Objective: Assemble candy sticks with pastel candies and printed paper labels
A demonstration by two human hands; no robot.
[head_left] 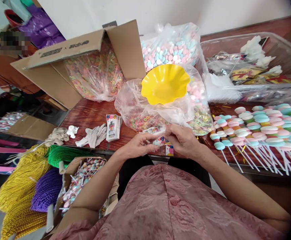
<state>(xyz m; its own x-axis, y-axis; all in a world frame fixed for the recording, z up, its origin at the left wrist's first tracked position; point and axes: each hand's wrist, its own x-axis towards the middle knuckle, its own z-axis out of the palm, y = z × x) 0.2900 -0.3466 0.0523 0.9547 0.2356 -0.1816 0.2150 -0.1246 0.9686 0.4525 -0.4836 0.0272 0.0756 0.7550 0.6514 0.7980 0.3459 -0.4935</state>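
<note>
Close to the table's front edge, my left hand (pixel 137 145) has its thumb and forefinger closed on one end of a small colourful printed packet (pixel 161 141). My right hand (pixel 183 141) pinches the packet's other end, its fingers curled and partly hidden. Under my right hand lies a small printed card (pixel 169 150) at the table edge. Just beyond my fingers, a printed paper label (pixel 153 130) rests against an open plastic bag of ring-shaped candies (pixel 145 120). A stack of printed labels (pixel 113 128) stands left of my left hand.
A yellow scalloped bowl (pixel 165 84) sits on the candy bags. Marshmallow-like candy skewers (pixel 263 128) lie at right, before a clear plastic bin (pixel 245 87). Left are white gloves (pixel 92 135) and a cardboard box (pixel 67 55) holding bagged candies. A box of lollipops (pixel 81 183) stands below.
</note>
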